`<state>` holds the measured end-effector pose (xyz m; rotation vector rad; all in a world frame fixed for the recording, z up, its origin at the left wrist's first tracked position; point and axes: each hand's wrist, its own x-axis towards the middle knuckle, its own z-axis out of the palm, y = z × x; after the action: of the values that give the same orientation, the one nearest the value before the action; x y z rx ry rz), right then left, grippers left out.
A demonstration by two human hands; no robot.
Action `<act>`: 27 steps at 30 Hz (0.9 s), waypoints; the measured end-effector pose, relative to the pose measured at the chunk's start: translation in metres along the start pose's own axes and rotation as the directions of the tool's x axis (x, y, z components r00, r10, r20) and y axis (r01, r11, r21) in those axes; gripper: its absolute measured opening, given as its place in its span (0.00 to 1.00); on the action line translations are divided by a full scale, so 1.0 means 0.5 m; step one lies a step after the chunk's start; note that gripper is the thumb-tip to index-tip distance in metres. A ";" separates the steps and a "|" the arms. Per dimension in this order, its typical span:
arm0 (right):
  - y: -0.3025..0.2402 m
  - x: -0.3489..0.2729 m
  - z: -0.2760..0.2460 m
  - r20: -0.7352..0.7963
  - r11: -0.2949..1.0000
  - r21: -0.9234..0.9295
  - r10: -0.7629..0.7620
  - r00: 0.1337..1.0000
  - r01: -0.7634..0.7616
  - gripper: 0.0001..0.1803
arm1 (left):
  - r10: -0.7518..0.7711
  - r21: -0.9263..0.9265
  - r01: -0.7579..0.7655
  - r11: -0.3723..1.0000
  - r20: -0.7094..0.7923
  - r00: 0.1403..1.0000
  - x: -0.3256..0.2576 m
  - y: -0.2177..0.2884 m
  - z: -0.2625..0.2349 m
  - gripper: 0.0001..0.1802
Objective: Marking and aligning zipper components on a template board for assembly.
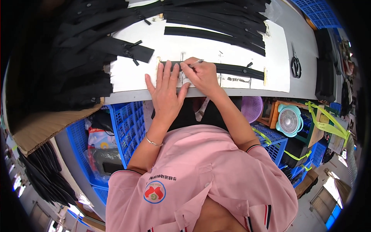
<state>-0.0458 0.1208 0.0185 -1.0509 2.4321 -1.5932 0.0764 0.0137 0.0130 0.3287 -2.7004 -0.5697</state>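
A long black fabric strip [235, 69], with a small round stud and a short dark tab near its right end, lies across a white marked board [278, 54]. My left hand [167, 85] rests flat on the strip's left end, fingers spread. Beside it, my right hand [203, 75] is closed in a pinch around a slim, pale, pen-like tool [198, 62]. Its tip is hidden by my fingers, just over the strip. Pencil-like lines and dark smudges mark the board around both hands.
More black strips [212, 19] lie beyond my hands, and a heap of them [85, 50] covers the left side. Black-handled scissors [296, 66] lie right of the board. Below the table edge are blue plastic crates [129, 127], a purple basket [252, 108] and a turquoise fan [290, 120].
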 end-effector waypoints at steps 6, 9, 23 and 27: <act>-0.006 -0.016 -0.044 0.058 0.962 0.178 0.200 0.978 -0.207 0.12 | -0.024 -0.009 0.025 1.000 0.059 0.998 -0.002 -0.003 -0.001 0.35; 0.026 -0.037 -0.096 -0.081 0.979 0.096 0.188 0.979 -0.180 0.11 | -0.020 -0.001 0.020 1.000 0.061 0.998 -0.005 -0.003 -0.003 0.35; 0.061 -0.052 -0.159 -0.301 0.972 0.044 0.235 0.924 -0.233 0.09 | -0.010 -0.013 0.011 1.000 0.094 0.996 -0.003 -0.003 -0.006 0.37; 0.064 -0.051 -0.163 -0.276 0.970 -0.101 0.186 0.943 -0.221 0.09 | -0.045 -0.061 0.051 0.997 0.085 0.995 0.011 0.029 -0.019 0.36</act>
<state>-0.0744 0.2073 0.0223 -0.6022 2.7437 -1.6156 0.0727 0.0219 0.0289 0.3612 -2.7535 -0.6961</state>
